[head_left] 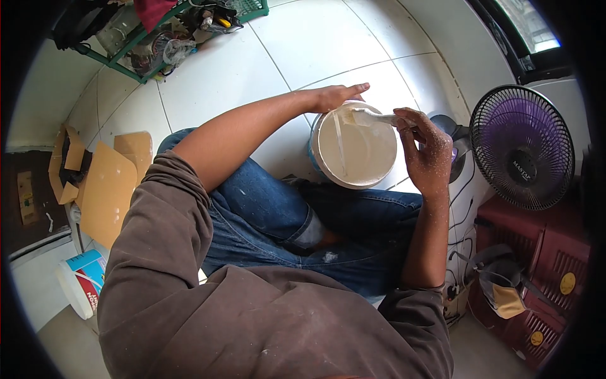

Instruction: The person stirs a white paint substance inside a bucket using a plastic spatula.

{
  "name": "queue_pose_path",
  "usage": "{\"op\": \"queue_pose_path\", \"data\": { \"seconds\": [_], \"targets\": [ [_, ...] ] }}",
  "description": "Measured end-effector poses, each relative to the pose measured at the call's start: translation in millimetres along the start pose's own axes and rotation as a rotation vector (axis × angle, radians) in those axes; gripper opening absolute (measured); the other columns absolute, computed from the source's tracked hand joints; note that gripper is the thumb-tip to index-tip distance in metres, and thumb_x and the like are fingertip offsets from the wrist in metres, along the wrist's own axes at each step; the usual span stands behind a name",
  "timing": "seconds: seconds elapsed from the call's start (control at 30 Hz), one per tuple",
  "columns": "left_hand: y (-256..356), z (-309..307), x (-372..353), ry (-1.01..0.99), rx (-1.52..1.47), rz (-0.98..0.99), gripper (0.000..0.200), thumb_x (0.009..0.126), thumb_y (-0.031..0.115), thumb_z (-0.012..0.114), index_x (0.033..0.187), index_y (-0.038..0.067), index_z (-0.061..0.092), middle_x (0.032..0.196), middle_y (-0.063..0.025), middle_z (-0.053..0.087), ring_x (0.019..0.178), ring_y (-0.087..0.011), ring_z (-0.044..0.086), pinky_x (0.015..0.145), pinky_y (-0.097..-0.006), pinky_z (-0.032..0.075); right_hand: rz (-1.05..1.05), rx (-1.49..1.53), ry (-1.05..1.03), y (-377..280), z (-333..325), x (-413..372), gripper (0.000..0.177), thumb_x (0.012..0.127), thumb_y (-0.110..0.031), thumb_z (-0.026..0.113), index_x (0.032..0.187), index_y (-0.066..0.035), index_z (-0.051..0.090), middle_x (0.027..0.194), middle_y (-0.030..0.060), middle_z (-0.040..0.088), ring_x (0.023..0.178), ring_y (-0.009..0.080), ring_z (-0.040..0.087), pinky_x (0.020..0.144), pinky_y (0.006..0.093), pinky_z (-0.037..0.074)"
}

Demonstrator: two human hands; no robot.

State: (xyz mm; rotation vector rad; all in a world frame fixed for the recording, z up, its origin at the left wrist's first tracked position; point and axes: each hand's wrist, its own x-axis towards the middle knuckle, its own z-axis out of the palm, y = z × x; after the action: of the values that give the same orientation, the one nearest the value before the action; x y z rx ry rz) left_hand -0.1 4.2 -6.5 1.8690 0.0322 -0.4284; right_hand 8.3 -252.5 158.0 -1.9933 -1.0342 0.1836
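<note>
A bucket of whitish paint stands on the floor before my crossed legs, its open mouth facing up at me. My left hand grips its far rim, one digit stretched out to the right and the other fingers partly hidden. In my right hand, closed around the handle, is a paintbrush coated in white. The brush head lies over the bucket's mouth near the far inside edge. White specks dot my right hand and forearm. A pale streak runs down inside the bucket.
To the right stand a black fan and a dark red cabinet, with a respirator-like mask and cables nearby. On the left are cardboard and another tub. A green rack with clutter is at the upper left.
</note>
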Motion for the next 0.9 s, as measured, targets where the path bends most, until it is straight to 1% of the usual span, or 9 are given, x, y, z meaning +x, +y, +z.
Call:
{"op": "queue_pose_path", "data": {
  "seconds": [0.2, 0.27, 0.3, 0.37, 0.5, 0.57, 0.6, 0.67, 0.9],
  "targets": [
    [5, -2, -3, -0.009, -0.027, 0.009, 0.098, 0.109, 0.076, 0.015, 0.141, 0.001, 0.068, 0.145, -0.0270, 0.064, 0.138, -0.0369, 0.060, 0.122, -0.0488, 0.040, -0.012, 0.011, -0.012, 0, 6, -1, 0.022, 0.100, 0.003, 0.067, 0.121, 0.001, 0.074, 0.114, 0.0169, 0.080, 0.106, 0.0268, 0.080, 0.095, 0.0386, 0.064],
    [14, -6, -10, -0.062, -0.068, -0.059, 0.066, 0.117, 0.053, 0.034, 0.160, 0.005, 0.049, 0.152, -0.0207, 0.061, 0.145, -0.0338, 0.054, 0.129, -0.0470, 0.033, -0.012, 0.014, -0.013, 0, 8, -1, 0.022, 0.100, 0.002, 0.068, 0.121, 0.001, 0.074, 0.115, 0.0171, 0.080, 0.106, 0.0274, 0.080, 0.094, 0.0386, 0.064],
    [9, -5, -7, -0.061, -0.068, -0.058, 0.066, 0.117, 0.053, 0.034, 0.160, 0.005, 0.049, 0.152, -0.0207, 0.061, 0.145, -0.0338, 0.054, 0.129, -0.0470, 0.033, -0.005, 0.008, -0.011, -1, 9, -1, 0.021, 0.100, 0.002, 0.068, 0.121, 0.001, 0.074, 0.115, 0.0169, 0.080, 0.106, 0.0280, 0.080, 0.094, 0.0386, 0.064],
    [1, -1, 0, -0.007, -0.004, 0.006, 0.098, 0.108, 0.078, 0.016, 0.143, 0.002, 0.068, 0.142, -0.0275, 0.065, 0.136, -0.0373, 0.061, 0.120, -0.0486, 0.042, 0.002, 0.001, -0.011, -1, 10, -1, 0.021, 0.101, 0.001, 0.069, 0.121, 0.000, 0.074, 0.116, 0.0166, 0.080, 0.106, 0.0285, 0.080, 0.094, 0.0386, 0.064],
    [5, -1, -4, 0.001, -0.017, -0.013, 0.099, 0.107, 0.079, 0.016, 0.143, 0.003, 0.068, 0.141, -0.0270, 0.066, 0.135, -0.0368, 0.062, 0.120, -0.0484, 0.043, 0.001, -0.006, -0.001, -2, 12, -1, 0.020, 0.101, 0.000, 0.069, 0.120, -0.001, 0.075, 0.116, 0.0157, 0.080, 0.106, 0.0289, 0.080, 0.093, 0.0385, 0.065],
    [14, -5, -12, -0.069, -0.080, -0.060, 0.075, 0.116, 0.061, 0.026, 0.159, 0.004, 0.050, 0.156, -0.0214, 0.057, 0.151, -0.0344, 0.047, 0.130, -0.0486, 0.028, 0.002, -0.002, 0.003, -4, 12, -1, 0.020, 0.102, 0.000, 0.069, 0.120, -0.001, 0.075, 0.115, 0.0155, 0.080, 0.106, 0.0287, 0.080, 0.093, 0.0386, 0.065],
    [10, -4, -8, -0.069, -0.080, -0.060, 0.075, 0.116, 0.061, 0.026, 0.159, 0.004, 0.050, 0.156, -0.0214, 0.057, 0.151, -0.0344, 0.047, 0.130, -0.0486, 0.028, 0.001, -0.003, 0.003, -4, 12, -1, 0.020, 0.102, 0.000, 0.069, 0.120, -0.001, 0.075, 0.115, 0.0155, 0.080, 0.106, 0.0286, 0.080, 0.093, 0.0386, 0.065],
    [1, 0, 0, -0.023, -0.088, -0.022, 0.098, 0.108, 0.079, 0.017, 0.142, 0.003, 0.069, 0.140, -0.0267, 0.067, 0.134, -0.0359, 0.062, 0.120, -0.0484, 0.043, 0.000, -0.004, 0.002, -4, 12, -1, 0.020, 0.102, 0.000, 0.069, 0.120, -0.001, 0.075, 0.115, 0.0155, 0.080, 0.106, 0.0285, 0.080, 0.093, 0.0386, 0.065],
    [-4, 1, 4, -0.004, -0.061, -0.024, 0.100, 0.106, 0.080, 0.017, 0.143, 0.002, 0.068, 0.142, -0.0271, 0.066, 0.136, -0.0367, 0.061, 0.120, -0.0488, 0.043, -0.011, -0.027, 0.015, -2, 17, -3, 0.024, 0.100, 0.002, 0.069, 0.123, -0.002, 0.074, 0.115, 0.0170, 0.080, 0.108, 0.0307, 0.080, 0.093, 0.0392, 0.065]
  ]
}}
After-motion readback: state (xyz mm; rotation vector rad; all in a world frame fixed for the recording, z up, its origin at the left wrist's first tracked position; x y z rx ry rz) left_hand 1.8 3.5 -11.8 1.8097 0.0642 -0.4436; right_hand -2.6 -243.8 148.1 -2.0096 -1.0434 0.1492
